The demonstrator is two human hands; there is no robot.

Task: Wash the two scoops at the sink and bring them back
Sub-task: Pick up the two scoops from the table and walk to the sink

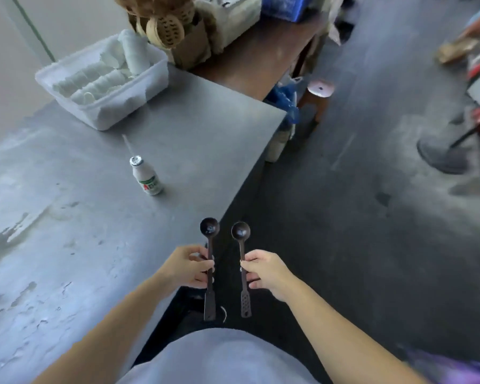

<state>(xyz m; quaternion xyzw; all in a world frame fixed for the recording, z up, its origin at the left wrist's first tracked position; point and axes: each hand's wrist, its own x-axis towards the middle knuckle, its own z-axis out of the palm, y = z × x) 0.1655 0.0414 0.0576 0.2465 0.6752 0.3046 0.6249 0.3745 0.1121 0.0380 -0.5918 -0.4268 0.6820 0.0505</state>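
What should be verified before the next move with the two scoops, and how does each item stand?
1. The left hand grips the left scoop by its handle: ok.
2. The right hand pinches the right scoop by its handle: ok.
3. Both scoops held apart, bowls away from the body: ok.
4. Both scoops washed: cannot tell; the bowls are dark and blurred.
5. A sink in view: not ok; none shows.
6. Bare patch of grey table near the hands, short of the bottle: ok.
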